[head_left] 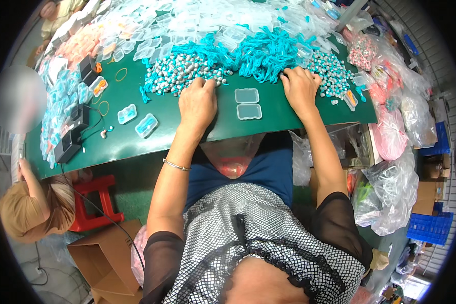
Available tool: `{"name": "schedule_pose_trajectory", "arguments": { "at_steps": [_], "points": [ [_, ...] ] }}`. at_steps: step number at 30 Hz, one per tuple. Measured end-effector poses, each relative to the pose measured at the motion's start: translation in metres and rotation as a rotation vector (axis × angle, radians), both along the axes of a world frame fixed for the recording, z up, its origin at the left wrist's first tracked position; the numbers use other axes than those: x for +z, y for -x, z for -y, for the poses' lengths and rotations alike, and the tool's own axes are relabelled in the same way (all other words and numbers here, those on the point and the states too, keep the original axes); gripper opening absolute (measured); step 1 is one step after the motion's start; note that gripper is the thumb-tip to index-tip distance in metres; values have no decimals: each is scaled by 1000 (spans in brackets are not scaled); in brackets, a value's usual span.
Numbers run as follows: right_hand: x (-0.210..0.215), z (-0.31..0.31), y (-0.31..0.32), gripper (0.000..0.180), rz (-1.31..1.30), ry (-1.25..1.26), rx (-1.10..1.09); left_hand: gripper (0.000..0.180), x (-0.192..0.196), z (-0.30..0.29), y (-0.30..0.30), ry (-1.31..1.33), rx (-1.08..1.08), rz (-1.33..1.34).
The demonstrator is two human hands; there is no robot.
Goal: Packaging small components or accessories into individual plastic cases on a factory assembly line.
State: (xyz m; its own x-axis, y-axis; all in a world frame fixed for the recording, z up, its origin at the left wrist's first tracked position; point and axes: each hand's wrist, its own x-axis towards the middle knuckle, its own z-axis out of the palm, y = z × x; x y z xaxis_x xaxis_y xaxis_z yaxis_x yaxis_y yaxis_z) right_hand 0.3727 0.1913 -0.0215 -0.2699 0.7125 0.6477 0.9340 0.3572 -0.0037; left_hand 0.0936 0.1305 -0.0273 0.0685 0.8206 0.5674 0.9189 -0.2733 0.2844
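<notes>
My left hand (198, 104) is at the near edge of a pile of small grey-and-teal bead-like pieces (175, 73). Its fingers curl down, tips hidden among the pieces. Farther right, my right hand (301, 91) bends its fingers at the edge of a heap of teal cords (268, 53), beside a second pile of grey-and-teal pieces (332, 73). Whatever its fingertips hold is too small to make out. Between my hands an opened clear plastic case (249, 104) lies flat on the green table (187, 137), nothing visible inside.
Two clear cases (146, 125) with teal contents lie left, near black boxes (68, 147) with a cable. Many clear cases (197, 20) cover the far side. At left sits a person in brown (33, 210) by a red stool (97, 200). Plastic bags (390, 131) crowd the right side.
</notes>
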Motion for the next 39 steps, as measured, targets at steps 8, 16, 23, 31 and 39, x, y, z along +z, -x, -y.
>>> {"name": "schedule_pose_trajectory", "arguments": {
  "at_steps": [8, 16, 23, 31, 39],
  "points": [
    [7, 26, 0, 6, -207, 157, 33, 15, 6, 19, 0, 94, -79, 417],
    [33, 83, 47, 9, -74, 204, 493, 10, 17, 41, -35, 232, -348, 695],
    [45, 73, 61, 10, 160, 200, 584, 6, 3, 43, -43, 88, -269, 452],
    [46, 73, 51, 9, 20, 457, 618, 13, 1, 42, -51, 152, -206, 379],
    [55, 16, 80, 19, -132, 270, 493, 35, 11, 57, -43, 172, -241, 325]
  ]
}}
